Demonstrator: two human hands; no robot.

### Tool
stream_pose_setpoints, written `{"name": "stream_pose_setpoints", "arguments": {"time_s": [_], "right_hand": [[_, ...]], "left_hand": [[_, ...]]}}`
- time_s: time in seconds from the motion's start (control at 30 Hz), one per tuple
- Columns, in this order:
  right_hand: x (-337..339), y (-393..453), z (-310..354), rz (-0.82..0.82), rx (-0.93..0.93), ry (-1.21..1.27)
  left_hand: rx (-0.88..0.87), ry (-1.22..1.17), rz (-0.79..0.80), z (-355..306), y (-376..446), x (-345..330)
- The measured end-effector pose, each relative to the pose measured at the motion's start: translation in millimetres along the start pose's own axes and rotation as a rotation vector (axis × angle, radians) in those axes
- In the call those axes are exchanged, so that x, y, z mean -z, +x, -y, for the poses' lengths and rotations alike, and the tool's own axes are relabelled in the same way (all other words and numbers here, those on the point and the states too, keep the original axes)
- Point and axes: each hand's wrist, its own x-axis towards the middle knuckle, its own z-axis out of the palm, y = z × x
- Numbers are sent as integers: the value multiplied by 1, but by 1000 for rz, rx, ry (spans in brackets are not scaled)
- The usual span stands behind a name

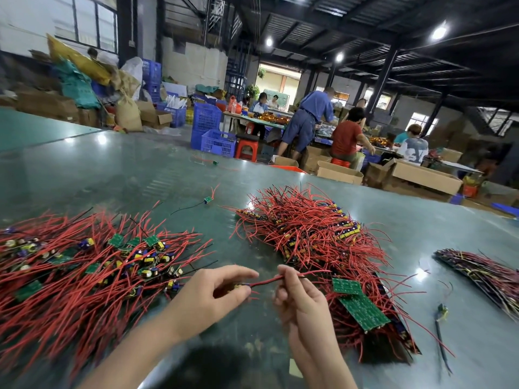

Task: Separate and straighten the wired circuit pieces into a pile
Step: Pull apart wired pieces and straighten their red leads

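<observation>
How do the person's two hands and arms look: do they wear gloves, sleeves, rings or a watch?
The left hand and the right hand are both bare, without gloves. No ring, watch or bracelet shows. Both forearms are uncovered down to the bottom edge of the picture, so no sleeve is visible.

One wired circuit piece [261, 282] pinched between left hand [216, 293] and right hand [299, 300], above green table [140, 169].

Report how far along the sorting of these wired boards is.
Done: a large aligned stack of red-wired circuit boards lies right of centre. In hand: the left hand pinches one piece's board end while the right hand pinches its red wire. Left: the big tangled heap of red wires and green boards on the left.
</observation>
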Motion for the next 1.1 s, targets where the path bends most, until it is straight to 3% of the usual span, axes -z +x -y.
{"name": "stream_pose_setpoints", "arguments": {"time_s": [0.17,0.3,0.37,0.43,0.77,1.1], "right_hand": [[-1,-1,0,12,60,-60],[-4,-6,-6,70,248,-472],[-4,-8,-6,31,318,-520],[-6,-9,-6,-14,342,-498],[-4,-6,-10,-144,234,-274],[2,2,-1,-245,70,65]], "left_hand": [[-4,-21,53,-2,1,-1],[-37,-11,75,-6,-1,-4],[-42,126,50,0,-1,-3],[-39,180,58,2,0,-3],[67,-70,144,-12,-2,-1],[36,72,143,-17,-3,3]]}}
